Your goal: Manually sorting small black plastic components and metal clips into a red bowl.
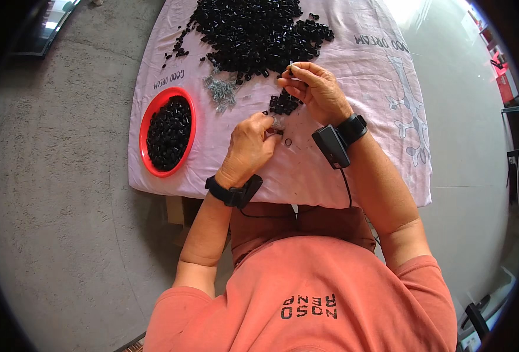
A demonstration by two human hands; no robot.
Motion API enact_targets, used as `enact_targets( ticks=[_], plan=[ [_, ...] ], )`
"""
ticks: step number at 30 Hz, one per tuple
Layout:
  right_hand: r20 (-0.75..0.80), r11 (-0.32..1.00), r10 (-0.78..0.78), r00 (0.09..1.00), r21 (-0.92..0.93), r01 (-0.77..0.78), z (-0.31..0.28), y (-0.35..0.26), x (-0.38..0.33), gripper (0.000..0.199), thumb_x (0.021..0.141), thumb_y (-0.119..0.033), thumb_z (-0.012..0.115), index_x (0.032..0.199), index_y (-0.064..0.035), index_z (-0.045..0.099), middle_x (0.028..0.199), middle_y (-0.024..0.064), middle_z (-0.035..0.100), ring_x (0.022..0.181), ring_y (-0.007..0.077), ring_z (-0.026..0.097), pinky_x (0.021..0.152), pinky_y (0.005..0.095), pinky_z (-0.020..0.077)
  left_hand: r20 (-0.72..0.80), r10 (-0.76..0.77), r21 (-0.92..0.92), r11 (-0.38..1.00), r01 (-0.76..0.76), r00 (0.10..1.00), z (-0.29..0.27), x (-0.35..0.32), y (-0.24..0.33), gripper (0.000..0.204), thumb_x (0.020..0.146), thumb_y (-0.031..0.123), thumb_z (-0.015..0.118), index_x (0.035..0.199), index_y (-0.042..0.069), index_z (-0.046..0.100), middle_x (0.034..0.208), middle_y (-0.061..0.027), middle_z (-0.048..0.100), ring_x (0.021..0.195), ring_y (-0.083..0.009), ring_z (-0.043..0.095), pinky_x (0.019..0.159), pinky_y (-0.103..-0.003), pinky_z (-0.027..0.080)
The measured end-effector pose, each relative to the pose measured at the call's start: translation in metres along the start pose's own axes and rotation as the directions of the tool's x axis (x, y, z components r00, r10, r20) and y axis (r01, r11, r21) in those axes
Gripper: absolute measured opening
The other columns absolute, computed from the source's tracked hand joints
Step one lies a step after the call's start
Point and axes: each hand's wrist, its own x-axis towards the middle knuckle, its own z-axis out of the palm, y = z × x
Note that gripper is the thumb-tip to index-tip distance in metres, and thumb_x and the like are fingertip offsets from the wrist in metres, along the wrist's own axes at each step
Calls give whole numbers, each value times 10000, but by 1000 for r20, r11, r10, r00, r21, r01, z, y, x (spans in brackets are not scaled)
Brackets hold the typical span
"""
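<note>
My right hand (313,88) pinches a small thin metal pin (291,64) between thumb and fingers, just above a small cluster of black plastic parts (283,104). My left hand (251,145) is closed around a small black part at its fingertips (275,124), close below that cluster. A tiny black ring (287,142) lies on the cloth between my hands. Both wrists wear black bands with small devices. A big heap of black plastic parts (253,32) lies at the far side of the pink cloth (365,88).
A red bowl (147,114) filled with black parts stands at the left of the cloth. A little pile of silvery metal pieces (221,91) lies between bowl and heap. Grey concrete floor surrounds the low table; red and dark objects sit at the far right edge.
</note>
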Motion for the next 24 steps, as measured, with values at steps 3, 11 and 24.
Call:
enact_targets(
  ticks=[3, 11, 24],
  plan=[
    [15, 996, 21, 1000, -84, -19, 3, -1, -1, 137, 1010, -153, 611, 1081, -50, 667, 1000, 78, 719, 906, 159, 727, 766, 249, 595, -6, -4, -18, 1000, 4, 1000, 3, -3, -1, 125, 764, 0, 691, 875, -38, 649, 844, -171, 625, 759, -341, 650, 678, -381, 504],
    [69, 914, 89, 994, -401, -54, 19, -1, -12, 150, 991, -195, 647, 1032, -52, 666, 944, 37, 706, 843, 110, 703, 756, 235, 577, -29, -178, -337, 928, 158, 984, -2, -4, -5, 117, 835, -31, 672, 943, -9, 636, 886, -102, 671, 743, -161, 684, 684, -303, 529],
    [175, 855, 165, 971, -516, -52, 26, -1, -16, 171, 1003, -196, 626, 1027, -31, 664, 922, 28, 700, 820, 100, 684, 737, 238, 563, -241, -232, -579, 814, 52, 942, -13, 1, -4, 182, 897, -33, 694, 1069, 4, 651, 909, -35, 689, 854, -83, 664, 778, -250, 552]
  ],
)
